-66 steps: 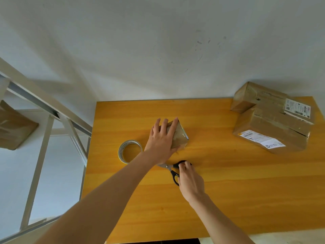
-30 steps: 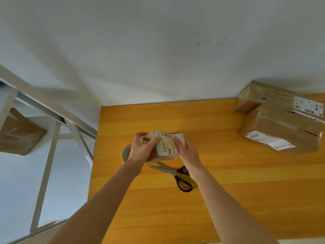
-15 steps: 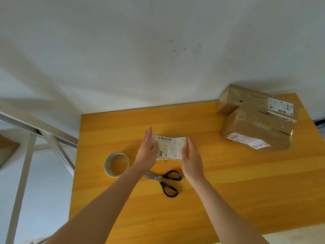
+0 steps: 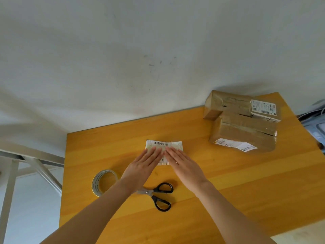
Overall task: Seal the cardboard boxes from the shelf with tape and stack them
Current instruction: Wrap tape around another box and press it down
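Small labelled cardboard box (image 4: 164,147), frame centre, pressed flat by both spread hands, left (image 4: 143,164), right (image 4: 182,163). Judged light, stiff; best gripped at sides.

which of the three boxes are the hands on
The small label-topped box in the middle, under the left hand and right hand; the two larger boxes sit untouched at the far right.

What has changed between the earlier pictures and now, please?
The right hand let go of the scissors. Both hands turned the small box label-up, and now the left hand and the right press flat on it. The tape roll and the two stacked boxes stayed in place.
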`<state>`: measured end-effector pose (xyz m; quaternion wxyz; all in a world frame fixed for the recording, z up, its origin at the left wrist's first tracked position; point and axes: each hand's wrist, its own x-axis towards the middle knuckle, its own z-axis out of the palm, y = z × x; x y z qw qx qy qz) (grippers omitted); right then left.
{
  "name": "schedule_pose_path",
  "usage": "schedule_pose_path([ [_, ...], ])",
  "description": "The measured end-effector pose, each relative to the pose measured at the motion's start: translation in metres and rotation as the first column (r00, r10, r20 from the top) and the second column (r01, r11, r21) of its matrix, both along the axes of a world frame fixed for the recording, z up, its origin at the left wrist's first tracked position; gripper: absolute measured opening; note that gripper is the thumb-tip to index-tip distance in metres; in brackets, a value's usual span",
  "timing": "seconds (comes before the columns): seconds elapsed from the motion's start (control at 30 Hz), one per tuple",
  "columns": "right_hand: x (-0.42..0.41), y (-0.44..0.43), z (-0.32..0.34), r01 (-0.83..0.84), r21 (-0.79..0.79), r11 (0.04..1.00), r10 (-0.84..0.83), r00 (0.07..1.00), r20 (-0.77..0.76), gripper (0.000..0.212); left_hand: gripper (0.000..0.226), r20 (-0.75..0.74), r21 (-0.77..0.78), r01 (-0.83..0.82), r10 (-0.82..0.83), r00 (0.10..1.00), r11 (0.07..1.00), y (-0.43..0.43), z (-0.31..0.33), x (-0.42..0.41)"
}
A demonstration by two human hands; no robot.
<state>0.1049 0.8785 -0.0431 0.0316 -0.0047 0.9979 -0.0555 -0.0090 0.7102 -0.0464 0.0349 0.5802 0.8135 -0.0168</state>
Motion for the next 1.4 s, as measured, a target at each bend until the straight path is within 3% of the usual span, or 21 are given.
schedule_pose_path([
  [0.17,-0.009,0.043,0.000,0.022,0.040,0.999,-0.026,0.995,0.098,0.077,0.078,0.057,-0.086,0.065,-0.060,0.997,0.994,0.050,-0.008,-0.020],
  [0.3,-0.018,0.074,0.000,0.071,0.028,0.997,-0.074,0.993,0.096,0.071,0.078,0.113,-0.052,0.055,-0.049,0.992,0.997,0.086,-0.011,-0.034],
  [0.6,-0.055,0.112,-0.004,0.239,-0.015,0.971,-0.237,0.967,0.093,0.073,0.076,0.133,-0.050,-0.040,0.046,0.990,0.998,0.149,-0.005,-0.060],
  [0.83,-0.079,0.136,-0.007,0.337,-0.026,0.941,-0.331,0.935,0.128,0.071,0.065,0.125,-0.177,-0.094,0.117,0.985,0.980,0.182,-0.009,-0.072],
  [1.0,-0.081,0.134,-0.009,0.393,-0.057,0.918,-0.382,0.913,0.146,0.078,0.066,0.144,-0.199,-0.109,0.139,0.980,0.974,0.185,-0.008,-0.071],
  [1.13,-0.076,0.131,-0.003,0.423,-0.110,0.900,-0.408,0.903,0.131,0.079,0.065,0.186,-0.086,-0.161,0.175,0.967,0.983,0.175,-0.001,-0.062],
  [1.4,-0.043,0.083,0.037,0.439,-0.129,0.889,-0.422,0.896,0.138,0.064,0.061,0.243,-0.061,-0.270,0.277,0.930,0.961,0.103,0.043,-0.034],
])
